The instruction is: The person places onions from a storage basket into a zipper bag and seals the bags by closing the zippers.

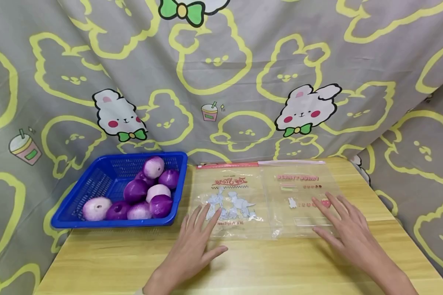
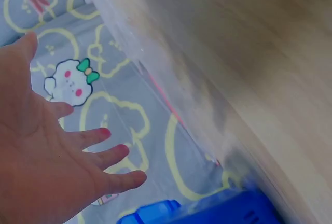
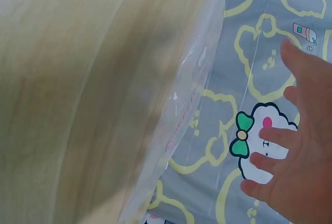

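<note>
Two clear zip bags lie flat side by side on the wooden table. The left zip bag [image 1: 232,176] has a red slider strip along its top, red lettering and pale blue figures. On the right zip bag [image 1: 280,221] there is a pale pink strip and small red prints. My left hand [image 1: 193,246], fingers spread, is over the lower left part of the left bag. My right hand [image 1: 348,229] hovers over the right bag's right side, fingers also spread. In the wrist views the left palm [image 2: 46,146] and right palm [image 3: 306,146] hold nothing.
A blue plastic basket [image 1: 70,200] at the table's left holds several purple-and-white onions [image 1: 135,190]. Behind the wooden table [image 1: 266,266] hangs a grey curtain [image 1: 236,139] printed with yellow outlines and white rabbits.
</note>
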### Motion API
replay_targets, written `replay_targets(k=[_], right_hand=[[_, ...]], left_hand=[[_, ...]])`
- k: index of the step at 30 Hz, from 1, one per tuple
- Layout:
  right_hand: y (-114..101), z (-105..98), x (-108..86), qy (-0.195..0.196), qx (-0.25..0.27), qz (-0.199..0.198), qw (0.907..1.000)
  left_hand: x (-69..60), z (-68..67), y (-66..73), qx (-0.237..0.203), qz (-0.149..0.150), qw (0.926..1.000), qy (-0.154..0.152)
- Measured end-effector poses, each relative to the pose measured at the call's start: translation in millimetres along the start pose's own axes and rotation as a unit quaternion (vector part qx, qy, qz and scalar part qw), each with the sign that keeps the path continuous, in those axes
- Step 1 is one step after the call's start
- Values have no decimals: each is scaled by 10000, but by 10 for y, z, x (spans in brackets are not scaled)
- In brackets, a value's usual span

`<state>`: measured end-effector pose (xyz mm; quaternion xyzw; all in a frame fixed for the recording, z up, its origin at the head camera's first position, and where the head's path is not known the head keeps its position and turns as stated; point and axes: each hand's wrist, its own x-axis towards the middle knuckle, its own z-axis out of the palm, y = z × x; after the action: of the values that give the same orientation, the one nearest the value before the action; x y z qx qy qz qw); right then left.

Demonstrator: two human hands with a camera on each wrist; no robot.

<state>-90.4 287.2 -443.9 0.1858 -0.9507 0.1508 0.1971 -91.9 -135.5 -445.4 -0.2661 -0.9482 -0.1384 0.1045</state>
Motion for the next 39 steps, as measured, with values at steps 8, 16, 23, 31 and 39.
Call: replay_targets(k=[8, 16, 23, 31, 39], right_hand=[[71, -17, -40, -356, 131, 489, 9981], [254, 10, -45, -1110, -29, 889, 9898], [473, 80, -92, -1700, -103, 1107, 9792], [606, 83, -121, -2120, -180, 1337, 9679], [591, 84, -60, -2271, -438, 961, 9681]], left_hand=[[136, 29, 145, -213, 246, 9993, -205], [235, 73, 248, -440, 240, 9964, -682], [350, 103, 322, -604, 525, 9930, -870], [504, 147, 403, -817, 821, 9884, -980], [734, 257, 531, -854, 723, 9849, -1324]])
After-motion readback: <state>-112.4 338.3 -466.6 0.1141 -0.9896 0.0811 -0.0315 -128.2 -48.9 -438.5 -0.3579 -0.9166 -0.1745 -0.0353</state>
